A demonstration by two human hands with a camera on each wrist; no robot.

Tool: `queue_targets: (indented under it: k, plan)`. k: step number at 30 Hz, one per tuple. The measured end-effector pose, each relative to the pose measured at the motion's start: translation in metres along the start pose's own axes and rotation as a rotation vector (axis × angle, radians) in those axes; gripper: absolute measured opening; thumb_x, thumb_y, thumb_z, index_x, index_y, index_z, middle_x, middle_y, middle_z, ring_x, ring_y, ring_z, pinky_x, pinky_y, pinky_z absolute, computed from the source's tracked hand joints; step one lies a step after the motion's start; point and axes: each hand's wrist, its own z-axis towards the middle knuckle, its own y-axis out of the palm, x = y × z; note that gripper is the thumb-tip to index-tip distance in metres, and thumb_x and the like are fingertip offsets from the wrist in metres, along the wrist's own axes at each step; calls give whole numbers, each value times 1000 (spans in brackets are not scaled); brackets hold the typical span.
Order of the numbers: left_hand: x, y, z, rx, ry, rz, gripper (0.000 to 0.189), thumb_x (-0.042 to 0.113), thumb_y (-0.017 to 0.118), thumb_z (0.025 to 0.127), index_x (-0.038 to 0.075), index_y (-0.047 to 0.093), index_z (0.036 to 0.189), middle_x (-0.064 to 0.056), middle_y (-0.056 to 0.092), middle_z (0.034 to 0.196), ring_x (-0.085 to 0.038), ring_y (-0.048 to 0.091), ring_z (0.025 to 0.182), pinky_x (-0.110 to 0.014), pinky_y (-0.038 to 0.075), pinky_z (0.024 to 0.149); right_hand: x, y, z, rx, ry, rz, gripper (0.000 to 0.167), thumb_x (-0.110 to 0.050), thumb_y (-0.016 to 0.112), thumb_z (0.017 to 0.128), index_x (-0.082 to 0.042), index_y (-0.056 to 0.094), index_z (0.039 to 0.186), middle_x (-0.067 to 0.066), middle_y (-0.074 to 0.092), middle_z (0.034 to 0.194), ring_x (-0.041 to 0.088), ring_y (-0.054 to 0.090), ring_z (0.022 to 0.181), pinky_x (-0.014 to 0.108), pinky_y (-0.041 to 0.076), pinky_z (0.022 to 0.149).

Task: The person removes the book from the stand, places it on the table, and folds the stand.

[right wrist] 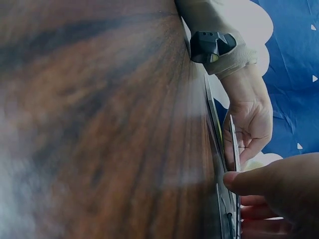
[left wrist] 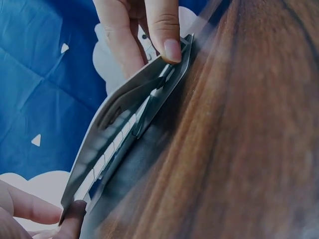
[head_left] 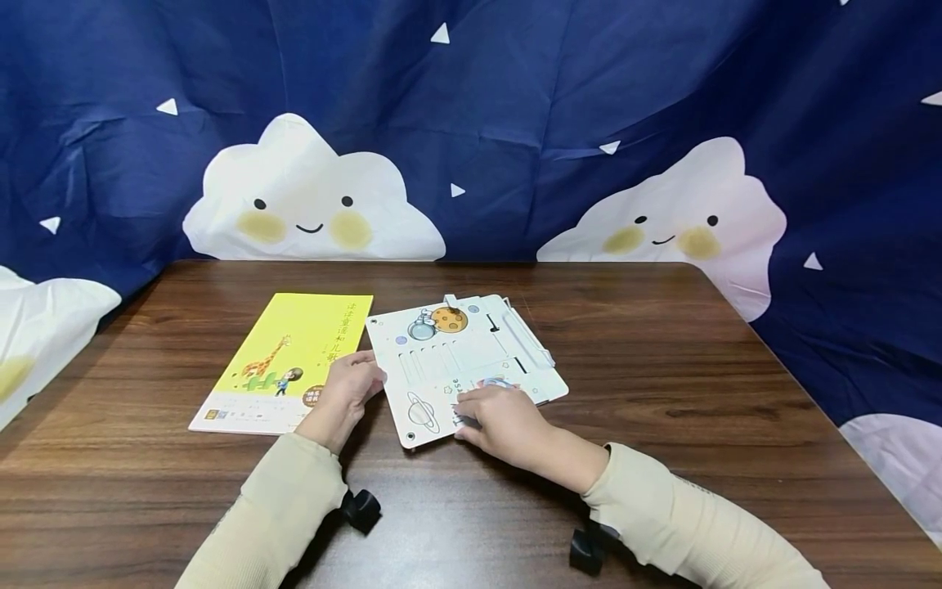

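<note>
A white book stand printed with space cartoons lies folded flat at the middle of the table, slightly turned. My left hand pinches its left edge beside the yellow book. On the near edge, my right hand grips it with the fingers over the printed face. In the left wrist view, the right thumb presses the panel's rim, and a narrow gap shows between the panel and the parts beneath. The right wrist view shows the panel edge-on, raised at the near side. The right palm is hidden.
A yellow book with a giraffe on its cover lies just left of the stand. The brown wooden table reaches back to a dark blue curtain with smiling clouds. Black wrist cameras hang below both sleeves.
</note>
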Motion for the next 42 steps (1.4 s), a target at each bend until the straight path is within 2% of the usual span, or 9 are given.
queue_targets:
  k: [12,18,20,24,27,28,31,36,42]
  plan:
    - [-4,1,2,54,-24,20,45,-17,42,64,-14,50,108,-12,56,85,-9,48,62,-17,40,53,-1,0,1,-21,-52,-24,19,-24,66,73,-11,65,87,3,62,98,19,56,92,33,38,86]
    - [-5,3,4,61,-20,25,45,-17,42,63,-14,50,107,-11,56,81,-9,48,59,-18,40,52,-1,0,2,-34,-73,-42,13,-22,66,74,-11,61,79,1,61,94,18,56,88,33,38,86]
    - [-5,3,4,62,-17,36,46,-17,41,63,-13,50,108,-11,56,82,-9,48,59,-18,40,51,0,-1,3,-45,-65,-23,12,-22,65,74,-12,59,76,-1,60,89,16,56,85,33,39,85]
    - [-5,2,4,61,-17,53,46,-17,42,63,-13,50,108,-11,56,83,-9,47,58,-18,40,51,2,-7,4,-45,-40,64,11,-21,64,76,-12,57,76,-3,56,80,14,54,76,31,44,72]
    - [-5,2,3,60,-19,57,46,-17,42,64,-13,50,109,-10,56,80,-9,45,55,-18,38,50,7,-14,5,-14,-27,130,13,-18,63,76,-7,60,83,-1,59,82,15,54,78,31,44,69]
    - [-5,2,3,61,-19,59,46,-17,42,63,-13,50,108,-10,56,79,-9,45,55,-18,38,50,10,-16,5,2,-21,143,16,-17,63,77,-5,61,87,2,60,85,16,55,82,31,44,72]
    - [-5,2,3,63,-28,47,46,-18,42,62,-13,50,108,-10,56,79,-9,46,55,-18,39,50,21,-22,4,59,29,146,23,-18,63,77,-2,63,94,7,62,93,19,56,90,32,42,79]
    - [-4,3,3,56,-49,29,48,-19,42,62,-13,50,108,-16,56,89,-11,51,62,-18,43,52,43,-32,0,150,161,133,30,-21,64,77,-2,62,100,10,60,101,22,53,97,35,40,84]
    - [-5,2,5,63,-45,32,48,-19,41,61,-12,51,107,-15,56,88,-11,51,62,-18,42,51,68,-41,-7,174,275,134,30,-17,63,78,1,61,101,14,59,103,26,52,98,39,39,82]
